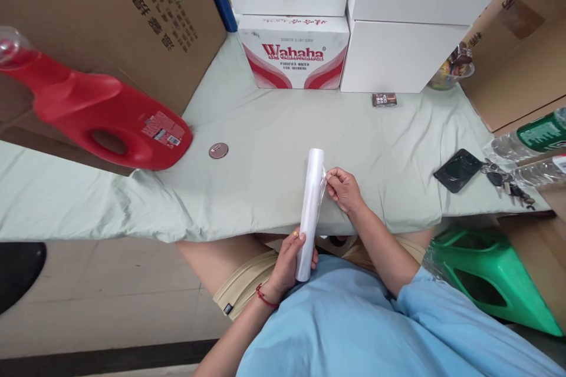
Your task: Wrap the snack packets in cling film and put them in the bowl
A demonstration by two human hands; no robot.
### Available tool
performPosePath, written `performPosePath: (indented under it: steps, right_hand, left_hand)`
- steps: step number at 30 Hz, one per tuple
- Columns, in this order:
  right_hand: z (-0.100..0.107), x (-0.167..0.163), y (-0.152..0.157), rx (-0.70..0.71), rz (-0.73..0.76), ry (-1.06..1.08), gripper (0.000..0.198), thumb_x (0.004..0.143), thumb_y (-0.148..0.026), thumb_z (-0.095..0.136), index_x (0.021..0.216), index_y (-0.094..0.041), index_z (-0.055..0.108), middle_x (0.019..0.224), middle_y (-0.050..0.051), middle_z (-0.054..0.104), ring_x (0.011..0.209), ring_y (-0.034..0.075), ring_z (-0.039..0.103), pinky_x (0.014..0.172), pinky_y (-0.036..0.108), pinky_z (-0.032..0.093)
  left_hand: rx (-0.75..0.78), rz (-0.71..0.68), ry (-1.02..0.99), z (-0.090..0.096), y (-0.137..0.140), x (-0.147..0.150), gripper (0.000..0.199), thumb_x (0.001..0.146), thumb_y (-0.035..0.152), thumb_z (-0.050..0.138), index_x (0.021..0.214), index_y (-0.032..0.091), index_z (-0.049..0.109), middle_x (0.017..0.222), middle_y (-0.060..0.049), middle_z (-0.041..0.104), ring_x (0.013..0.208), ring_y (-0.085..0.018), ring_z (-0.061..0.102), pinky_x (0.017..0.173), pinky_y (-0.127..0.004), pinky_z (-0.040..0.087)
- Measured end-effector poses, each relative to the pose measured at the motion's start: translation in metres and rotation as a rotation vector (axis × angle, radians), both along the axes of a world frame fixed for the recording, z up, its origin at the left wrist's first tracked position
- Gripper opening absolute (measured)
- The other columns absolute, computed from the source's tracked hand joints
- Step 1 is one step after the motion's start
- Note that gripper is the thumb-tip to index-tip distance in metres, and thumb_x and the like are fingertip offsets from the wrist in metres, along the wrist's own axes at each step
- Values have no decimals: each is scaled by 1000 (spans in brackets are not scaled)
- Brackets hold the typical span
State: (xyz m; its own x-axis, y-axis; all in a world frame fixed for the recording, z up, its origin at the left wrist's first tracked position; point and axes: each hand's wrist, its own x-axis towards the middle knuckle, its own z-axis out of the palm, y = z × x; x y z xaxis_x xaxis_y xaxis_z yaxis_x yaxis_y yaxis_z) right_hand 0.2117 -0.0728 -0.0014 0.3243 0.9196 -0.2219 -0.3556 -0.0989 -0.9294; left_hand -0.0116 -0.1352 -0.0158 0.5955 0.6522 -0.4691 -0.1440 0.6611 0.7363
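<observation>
- Holding a white roll (310,212) of clear film in the head view, the person sits at a table spread with pale green cloth (269,123); the roll slants from the lap out past the cloth's near edge
- The left hand (287,259) is clasped round the lower part of the roll, with digits showing on both sides of it; a ring (296,234) and a red cord (266,298) show on this hand and wrist
- The right hand (345,189) is just beside the upper part of the roll, thumb and forefinger pinched together on a loose edge of film (323,185), the other fingers curled inward
- That edge stands off the roll as a thin, creased web, joined to its side; whether the roll's far end touches the cloth, I cannot tell
- Progress, as I judge it: an edge is lifted along part of the roll, so the start seems done; nearly all the film looks wound up and no cut length shows, so most of the unwinding seems left
- Around them, a red jug (79,103) and a round flat disc (218,150) are to the left, a Wahaha carton (294,56) at the back, and a bunch of keys (508,185) to the right
</observation>
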Motion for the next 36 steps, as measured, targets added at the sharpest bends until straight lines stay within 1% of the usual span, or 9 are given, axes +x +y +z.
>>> performPosePath:
  steps: [3,7,13,17,24,26,30,33,36]
  right_hand:
    - [3,2,-1,-3,-20,35,39,72,-51,85,76,-22,59,61,-6,56,43,5,38,34,17,24]
    - [9,1,-10,-17,-12,76,47,72,-61,87,79,-19,65,75,-2,64,47,4,43,35,16,27]
    - [16,-11,-36,-130,157,72,58,76,-73,82,93,-18,72,89,4,69,51,7,52,34,17,32]
    - [16,-21,-44,-149,305,78,55,75,-69,85,79,-19,64,72,-2,63,46,6,46,33,17,30]
    - [16,-24,-39,-115,362,98,52,75,-61,88,77,-22,53,57,-10,47,42,4,31,34,15,18]
    - [17,-25,-39,-108,364,96,50,76,-59,87,77,-23,52,56,-10,44,42,5,29,36,16,18]
    - [19,-31,-40,-83,377,63,48,79,-58,84,76,-23,51,56,-9,44,43,5,28,39,17,19]
    - [20,-36,-40,-70,411,12,47,81,-59,82,74,-23,52,53,-9,42,43,5,28,41,18,20]
    - [21,-40,-40,-57,435,-6,47,82,-59,81,74,-23,53,53,-9,42,42,5,28,42,19,20]
  left_hand:
    - [-78,2,-112,4,1,1,56,84,68,72,98,15,63,69,-1,64,47,-13,60,40,-24,43]
    - [-102,24,-184,5,1,4,53,84,65,75,99,16,62,70,0,61,48,-15,62,39,-23,44]
    - [-109,69,-197,3,2,5,53,86,64,73,104,16,62,71,0,62,51,-15,63,42,-24,47]
    - [-116,48,-208,3,1,4,53,85,65,74,100,16,62,72,0,62,50,-15,62,41,-24,45]
    - [-258,-2,-323,-3,-1,-1,65,83,72,71,114,14,68,74,-2,63,52,-15,64,42,-24,45]
    - [-217,-10,-300,-2,-1,-2,69,80,75,73,114,14,69,74,-3,64,60,-18,67,49,-26,50]
    - [-34,20,-173,5,1,-1,73,71,71,86,116,18,64,84,-6,72,77,-21,71,68,-30,55]
    - [-1,91,-118,10,1,-1,69,77,76,78,115,19,63,95,-8,74,78,-20,68,72,-32,57]
    - [-42,174,-78,14,3,1,67,82,79,70,111,19,65,94,-7,72,82,-21,67,73,-33,57]
